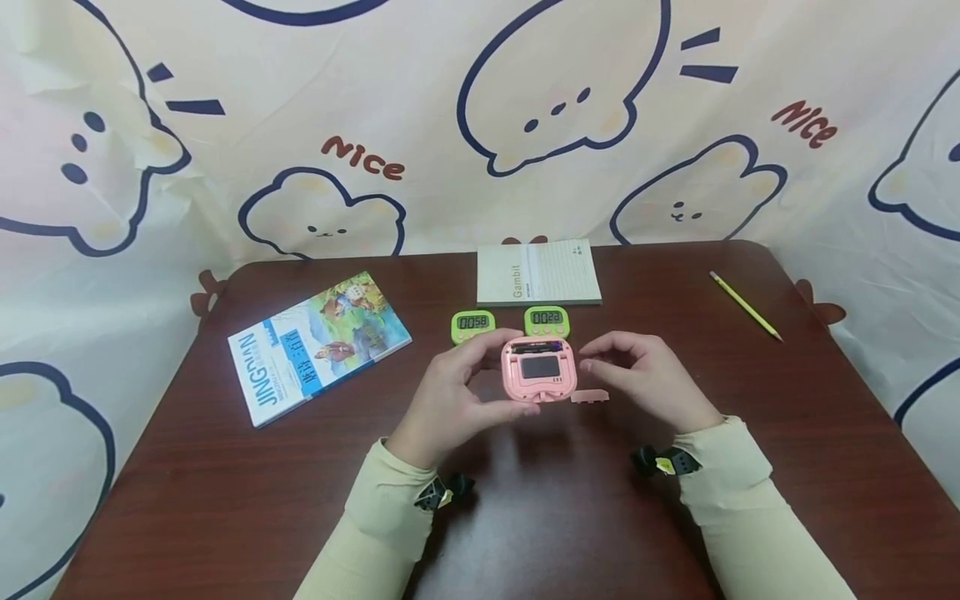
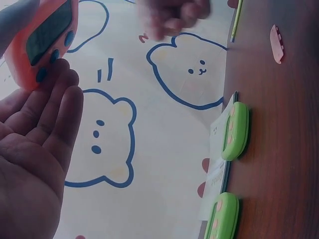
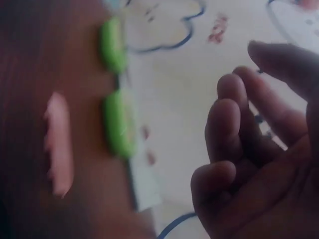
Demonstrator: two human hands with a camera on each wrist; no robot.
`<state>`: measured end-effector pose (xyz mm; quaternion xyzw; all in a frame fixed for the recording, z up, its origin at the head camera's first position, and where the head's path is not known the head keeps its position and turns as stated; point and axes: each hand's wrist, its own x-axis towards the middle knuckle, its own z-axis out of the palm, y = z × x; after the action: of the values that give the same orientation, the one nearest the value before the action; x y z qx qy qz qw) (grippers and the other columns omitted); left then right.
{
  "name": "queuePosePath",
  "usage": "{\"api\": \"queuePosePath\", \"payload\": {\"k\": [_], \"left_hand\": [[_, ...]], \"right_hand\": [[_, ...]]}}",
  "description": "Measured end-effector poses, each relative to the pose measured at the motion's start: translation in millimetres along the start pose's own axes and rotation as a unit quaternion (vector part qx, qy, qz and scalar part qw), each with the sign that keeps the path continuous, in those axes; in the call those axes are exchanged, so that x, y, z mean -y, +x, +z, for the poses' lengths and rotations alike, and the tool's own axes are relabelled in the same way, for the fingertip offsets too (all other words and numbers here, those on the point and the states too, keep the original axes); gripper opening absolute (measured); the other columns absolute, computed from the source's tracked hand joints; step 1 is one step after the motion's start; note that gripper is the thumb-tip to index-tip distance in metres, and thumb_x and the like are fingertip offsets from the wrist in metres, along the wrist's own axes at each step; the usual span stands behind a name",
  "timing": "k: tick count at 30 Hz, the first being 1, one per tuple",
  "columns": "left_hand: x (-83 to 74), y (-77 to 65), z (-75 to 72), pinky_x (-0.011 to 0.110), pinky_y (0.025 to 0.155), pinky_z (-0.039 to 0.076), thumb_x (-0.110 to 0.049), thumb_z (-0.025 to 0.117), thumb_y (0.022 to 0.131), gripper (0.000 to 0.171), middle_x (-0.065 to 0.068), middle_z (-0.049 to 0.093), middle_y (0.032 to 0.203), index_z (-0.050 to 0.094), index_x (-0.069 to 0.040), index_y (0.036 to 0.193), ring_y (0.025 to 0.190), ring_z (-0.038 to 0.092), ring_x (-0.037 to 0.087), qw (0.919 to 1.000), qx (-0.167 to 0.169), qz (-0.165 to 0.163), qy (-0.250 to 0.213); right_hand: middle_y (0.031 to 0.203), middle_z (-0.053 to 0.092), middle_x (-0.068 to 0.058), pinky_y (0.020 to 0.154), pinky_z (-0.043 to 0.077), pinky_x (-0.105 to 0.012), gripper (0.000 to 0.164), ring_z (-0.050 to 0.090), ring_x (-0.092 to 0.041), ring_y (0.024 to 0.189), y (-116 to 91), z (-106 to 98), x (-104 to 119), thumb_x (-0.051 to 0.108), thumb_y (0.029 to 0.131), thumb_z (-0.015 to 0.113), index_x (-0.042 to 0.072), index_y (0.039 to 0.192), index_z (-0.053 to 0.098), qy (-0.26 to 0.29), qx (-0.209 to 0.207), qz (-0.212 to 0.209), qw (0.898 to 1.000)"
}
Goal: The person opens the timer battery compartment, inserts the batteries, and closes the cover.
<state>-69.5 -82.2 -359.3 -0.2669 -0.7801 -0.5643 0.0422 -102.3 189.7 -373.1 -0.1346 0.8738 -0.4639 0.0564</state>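
Note:
My left hand (image 1: 448,402) grips a pink digital timer (image 1: 517,385) between thumb and fingers, its back turned up toward the head camera. A dark battery (image 1: 534,347) lies in the slot along the top of that back. In the left wrist view, the timer's screen side (image 2: 50,32) with blue buttons faces the palm side. Just right of the timer is my right hand (image 1: 658,382), fingers loosely bent and holding nothing, as the right wrist view confirms. Below the right fingertips, a small pink battery cover (image 1: 590,397) rests on the table.
Two green timers (image 1: 472,323) stand side by side behind the pink one, with a notebook (image 1: 555,279) beyond them. On the left of the brown table (image 1: 517,533) lies a blue illustrated book (image 1: 318,350). A yellow-green pencil (image 1: 744,306) lies at the far right.

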Motion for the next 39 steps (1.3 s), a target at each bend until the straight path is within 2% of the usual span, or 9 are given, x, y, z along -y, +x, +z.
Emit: {"api": "queuePosePath", "payload": {"k": [6, 12, 17, 20, 27, 30, 34, 39], "left_hand": [[0.8, -0.7, 1.3, 0.037, 0.093, 0.056, -0.021, 0.093, 0.072, 0.072, -0.010, 0.065, 0.126, 0.059, -0.018, 0.135, 0.110, 0.063, 0.009, 1.0000, 0.001, -0.007, 0.001], [0.9, 0.4, 1.5, 0.036, 0.092, 0.057, -0.021, 0.093, 0.071, 0.073, -0.009, 0.066, 0.125, 0.059, -0.017, 0.135, 0.109, 0.064, 0.009, 1.0000, 0.000, -0.004, 0.002], [2.2, 0.9, 1.9, 0.033, 0.091, 0.057, -0.022, 0.093, 0.071, 0.074, -0.006, 0.066, 0.126, 0.059, -0.015, 0.136, 0.109, 0.064, 0.011, 1.0000, 0.000, -0.001, 0.005], [2.5, 0.7, 1.6, 0.032, 0.091, 0.056, -0.021, 0.094, 0.070, 0.075, -0.006, 0.067, 0.125, 0.059, -0.012, 0.136, 0.108, 0.065, 0.011, 1.0000, -0.003, -0.002, 0.009], [3.6, 0.7, 1.4, 0.042, 0.093, 0.056, -0.020, 0.093, 0.071, 0.074, -0.007, 0.067, 0.125, 0.059, -0.012, 0.136, 0.109, 0.064, 0.010, 1.0000, -0.002, -0.002, 0.006], [3.4, 0.8, 1.0, 0.041, 0.093, 0.056, -0.019, 0.093, 0.072, 0.074, -0.007, 0.066, 0.125, 0.058, -0.011, 0.136, 0.109, 0.064, 0.010, 1.0000, -0.002, -0.002, 0.007], [2.7, 1.2, 0.6, 0.038, 0.093, 0.056, -0.019, 0.093, 0.072, 0.074, -0.007, 0.067, 0.125, 0.058, -0.010, 0.137, 0.109, 0.064, 0.011, 1.0000, -0.001, 0.000, 0.006], [3.2, 1.2, 0.5, 0.032, 0.093, 0.056, -0.020, 0.093, 0.072, 0.073, -0.007, 0.067, 0.125, 0.058, -0.011, 0.136, 0.110, 0.064, 0.011, 1.0000, 0.000, 0.004, 0.003]], "right_hand": [[0.092, 0.070, -0.002, 0.074, 0.053, -0.037, 0.023, 0.059, -0.024, 0.084, 8.8, -1.9, -30.4, 0.019, 0.087, 0.080, 0.011, 0.108, 0.075, -0.040, 0.033, 0.025, 0.998], [0.086, 0.066, -0.001, 0.075, 0.050, -0.036, 0.022, 0.058, -0.022, 0.082, 12.6, -4.7, -55.3, 0.019, 0.085, 0.081, 0.014, 0.105, 0.075, -0.072, 0.103, 0.057, 0.990], [0.079, 0.064, 0.002, 0.072, 0.048, -0.034, 0.017, 0.057, -0.018, 0.077, 15.9, -2.0, -66.1, 0.015, 0.083, 0.082, 0.014, 0.099, 0.076, -0.112, 0.131, 0.054, 0.984], [0.076, 0.062, 0.003, 0.070, 0.047, -0.033, 0.013, 0.055, -0.017, 0.075, 17.5, 1.0, -67.1, 0.012, 0.082, 0.082, 0.015, 0.094, 0.077, -0.144, 0.124, 0.041, 0.981], [0.081, 0.063, 0.003, 0.068, 0.047, -0.033, 0.010, 0.054, -0.017, 0.075, 18.3, 4.0, -64.6, 0.012, 0.082, 0.080, 0.016, 0.086, 0.072, -0.179, 0.095, 0.031, 0.979], [0.079, 0.064, 0.003, 0.067, 0.047, -0.033, 0.009, 0.055, -0.018, 0.073, 17.5, 3.9, -62.5, 0.014, 0.085, 0.079, 0.017, 0.087, 0.071, -0.163, 0.072, 0.032, 0.983], [0.079, 0.065, 0.004, 0.069, 0.050, -0.034, 0.007, 0.057, -0.018, 0.074, 16.7, 3.5, -56.9, 0.018, 0.088, 0.078, 0.019, 0.093, 0.074, -0.130, 0.049, 0.013, 0.990], [0.085, 0.069, 0.005, 0.071, 0.052, -0.037, 0.011, 0.059, -0.020, 0.079, 13.7, 1.2, -39.8, 0.021, 0.088, 0.080, 0.021, 0.098, 0.076, -0.093, 0.018, -0.006, 0.995]]}}
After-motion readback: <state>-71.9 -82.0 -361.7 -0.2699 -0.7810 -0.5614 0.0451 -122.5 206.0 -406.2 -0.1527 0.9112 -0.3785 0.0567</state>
